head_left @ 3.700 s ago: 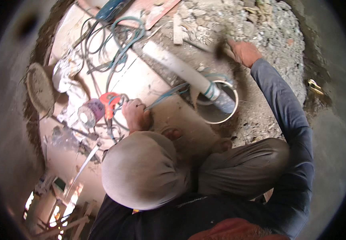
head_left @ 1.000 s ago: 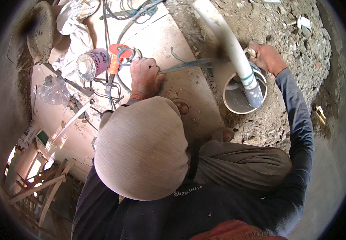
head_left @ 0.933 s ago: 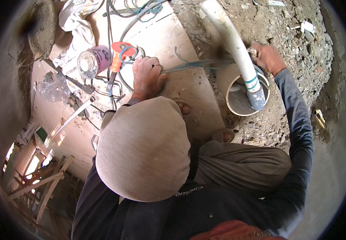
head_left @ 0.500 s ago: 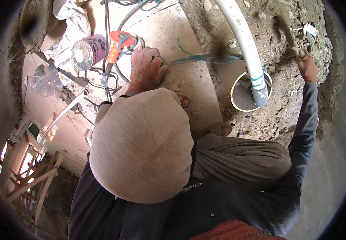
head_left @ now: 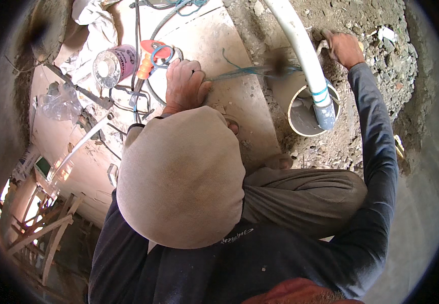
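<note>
My left hand [head_left: 185, 83] leans on a pale, dusty slab [head_left: 229, 45], fingers forward and thumb apart. Grey rope and teal cord [head_left: 247, 72] run up to or beneath it; whether it pins them is hidden. Just left of it stands an orange plastic reel-like piece [head_left: 146, 63] with a blue ring [head_left: 161, 57]. Far right, my right hand [head_left: 345, 48] is low over rubble [head_left: 381, 76], fingers curled round a stick-handled tool, whose far part is hidden. Beside that hand a white pipe [head_left: 300, 35] with a grey end stands in a wider pipe opening [head_left: 293, 121].
A purple-and-white can [head_left: 123, 61], white cloth [head_left: 98, 20] and clear plastic bag [head_left: 60, 104] lie to the left. Dark cables [head_left: 137, 40] cross the slab. A thin white pipe [head_left: 85, 142] and wooden framing [head_left: 47, 228] are farther left. My raised knee [head_left: 181, 177] fills the middle.
My right hand has swung left and slightly farther away, close to the white pipe; the tool that showed beyond it is mostly hidden now. My left hand stays in place.
</note>
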Motion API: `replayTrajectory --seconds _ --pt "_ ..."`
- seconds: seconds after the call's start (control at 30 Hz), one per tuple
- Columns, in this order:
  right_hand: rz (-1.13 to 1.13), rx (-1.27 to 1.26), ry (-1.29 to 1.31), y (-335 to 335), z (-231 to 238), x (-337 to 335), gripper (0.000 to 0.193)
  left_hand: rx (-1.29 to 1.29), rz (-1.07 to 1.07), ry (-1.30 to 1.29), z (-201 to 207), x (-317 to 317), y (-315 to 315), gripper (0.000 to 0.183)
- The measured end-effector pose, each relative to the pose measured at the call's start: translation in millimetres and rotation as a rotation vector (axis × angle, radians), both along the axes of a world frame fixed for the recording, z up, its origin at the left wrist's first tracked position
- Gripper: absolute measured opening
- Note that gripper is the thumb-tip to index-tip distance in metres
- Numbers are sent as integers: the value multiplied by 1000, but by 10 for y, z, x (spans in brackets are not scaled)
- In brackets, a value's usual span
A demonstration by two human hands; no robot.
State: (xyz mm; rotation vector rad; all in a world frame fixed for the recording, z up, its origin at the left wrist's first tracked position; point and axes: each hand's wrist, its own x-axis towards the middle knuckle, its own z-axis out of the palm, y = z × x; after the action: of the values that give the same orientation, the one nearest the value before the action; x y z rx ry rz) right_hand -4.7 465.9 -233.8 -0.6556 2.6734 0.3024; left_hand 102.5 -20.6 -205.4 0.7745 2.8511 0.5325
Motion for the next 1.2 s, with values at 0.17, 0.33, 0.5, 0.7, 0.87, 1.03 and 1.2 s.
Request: replayTrajectory --seconds 0.17,0.33,0.5,0.7,0.87,1.03,1.2 --pt "-438 -158 64 971 265 53 42 -7 1 8 -21 3 3 23" --pt "-394 -154 -49 649 664 322 39 -68 -32 -68 46 -5 -17 28" --pt "-217 -50 -254 -134 -72 519 35 18 -14 63 4 39 -16 27" --pt "-249 -50 -160 150 -195 174 36 -47 12 -52 49 -22 5 19" --pt "-624 -7 28 1032 315 105 36 27 -16 111 -5 -40 32 21" --pt "-777 -140 -6 1388 628 95 41 -40 -34 -84 -25 -78 -42 20" --pt "-441 -196 -330 34 487 566 40 -100 -22 -112 17 -55 -27 20"
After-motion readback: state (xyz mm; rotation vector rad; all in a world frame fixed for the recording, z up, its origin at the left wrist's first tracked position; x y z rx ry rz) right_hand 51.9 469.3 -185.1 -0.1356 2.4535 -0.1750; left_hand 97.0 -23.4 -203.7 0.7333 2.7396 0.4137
